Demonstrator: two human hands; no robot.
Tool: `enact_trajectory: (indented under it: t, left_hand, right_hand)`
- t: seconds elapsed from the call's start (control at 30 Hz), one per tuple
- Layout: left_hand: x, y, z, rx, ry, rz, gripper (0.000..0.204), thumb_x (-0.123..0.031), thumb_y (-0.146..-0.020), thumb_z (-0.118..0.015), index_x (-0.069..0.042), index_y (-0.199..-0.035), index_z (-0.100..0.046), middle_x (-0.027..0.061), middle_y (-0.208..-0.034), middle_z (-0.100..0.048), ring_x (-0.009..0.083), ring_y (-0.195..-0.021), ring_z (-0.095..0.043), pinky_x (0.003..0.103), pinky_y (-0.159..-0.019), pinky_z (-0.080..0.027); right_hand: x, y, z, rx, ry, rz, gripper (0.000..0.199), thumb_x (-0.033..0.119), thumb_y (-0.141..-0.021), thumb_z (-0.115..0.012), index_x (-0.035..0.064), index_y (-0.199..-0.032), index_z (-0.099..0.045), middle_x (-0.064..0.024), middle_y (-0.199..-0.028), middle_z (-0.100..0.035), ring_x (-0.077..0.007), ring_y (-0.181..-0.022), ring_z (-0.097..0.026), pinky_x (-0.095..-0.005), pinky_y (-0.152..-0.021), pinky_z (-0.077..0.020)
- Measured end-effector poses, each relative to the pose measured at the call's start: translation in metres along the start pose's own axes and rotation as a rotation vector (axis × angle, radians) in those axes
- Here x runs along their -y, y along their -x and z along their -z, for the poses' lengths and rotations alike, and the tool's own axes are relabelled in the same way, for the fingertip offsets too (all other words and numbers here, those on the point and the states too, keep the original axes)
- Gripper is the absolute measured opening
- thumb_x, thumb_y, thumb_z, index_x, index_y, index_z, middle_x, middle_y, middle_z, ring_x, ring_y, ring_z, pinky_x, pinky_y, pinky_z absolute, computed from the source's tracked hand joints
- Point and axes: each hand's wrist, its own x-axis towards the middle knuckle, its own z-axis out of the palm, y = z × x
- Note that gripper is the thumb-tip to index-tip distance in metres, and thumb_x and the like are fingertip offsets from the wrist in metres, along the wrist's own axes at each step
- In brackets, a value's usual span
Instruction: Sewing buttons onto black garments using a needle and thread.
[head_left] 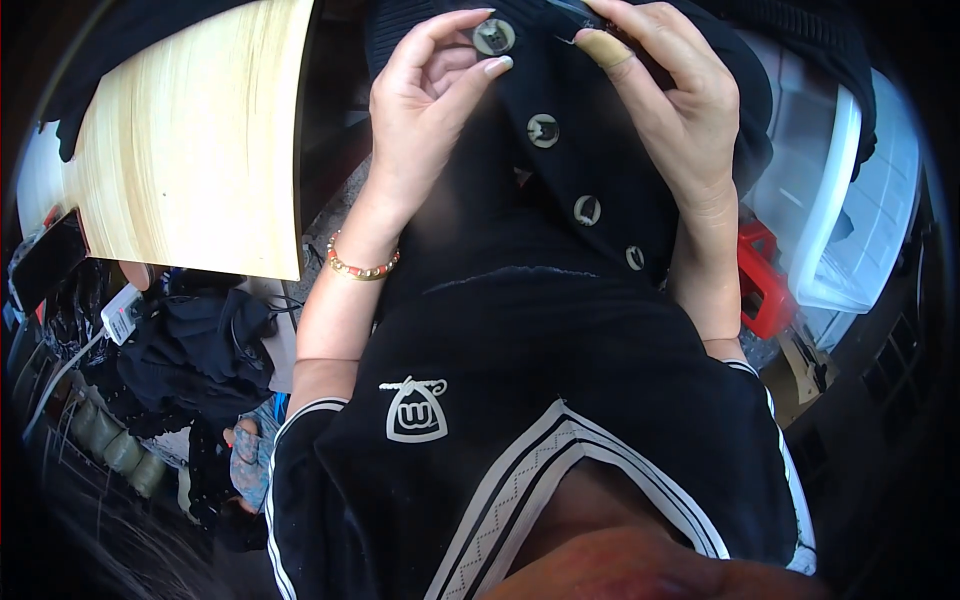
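Observation:
A black knit garment [560,175] lies across my lap, with a row of grey-and-dark round buttons down its edge. At the far end of the row, my left hand [430,95] grips a button [493,38] between thumb and forefinger. Opposite it, my right hand [675,95] is closed on a small tool [572,12], partly cut off by the top edge; its kind is unclear. A thin pale tip shows beside the right thumb, which wears a yellowish cover [606,48]. Another button [543,131] lies nearer me, between my wrists.
A light wood-grain board [195,140] stands at the left, with a dark phone [50,262] beyond its corner. Dark cloth [205,335] is heaped below it. On the right are a translucent white plastic bin [845,200] and a red plastic object [765,285].

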Motion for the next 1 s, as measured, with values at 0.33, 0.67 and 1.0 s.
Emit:
enact_trajectory:
  t: [0.33,0.67,1.0]
  left_hand:
    - [0.019,-0.007,0.005,-0.114,-0.411,-0.259,0.025,-0.005,-0.091,-0.067,-0.002,-0.115,-0.067,0.0073,-0.1,-0.072,0.0098,-0.086,-0.069,0.023,-0.079,-0.054]
    - [-0.015,0.0,-0.005,-0.144,-0.051,-0.112,0.023,-0.018,-0.098,-0.061,-0.003,-0.111,-0.072,0.0003,-0.09,-0.072,0.002,-0.076,-0.058,0.015,-0.069,-0.046]
    - [-0.026,0.005,-0.007,-0.159,-0.081,-0.17,0.023,-0.018,-0.097,-0.063,0.0,-0.108,-0.072,0.0019,-0.083,-0.07,0.0038,-0.073,-0.06,0.017,-0.067,-0.048]
  right_hand:
    - [-0.004,0.002,0.003,-0.016,-0.046,-0.065,0.029,-0.003,-0.079,-0.073,-0.0016,-0.108,-0.068,-0.0075,-0.076,-0.058,-0.0156,-0.068,-0.056,-0.0261,-0.061,-0.0442]
    - [-0.007,-0.012,0.015,0.135,-0.009,0.113,0.03,0.001,-0.082,-0.071,0.0008,-0.112,-0.069,-0.0085,-0.084,-0.062,-0.0161,-0.074,-0.059,-0.0259,-0.064,-0.046]
    - [-0.006,-0.022,0.021,0.226,0.077,0.183,0.03,0.003,-0.081,-0.072,0.0019,-0.111,-0.07,-0.0085,-0.085,-0.062,-0.0174,-0.074,-0.059,-0.0266,-0.064,-0.0462]
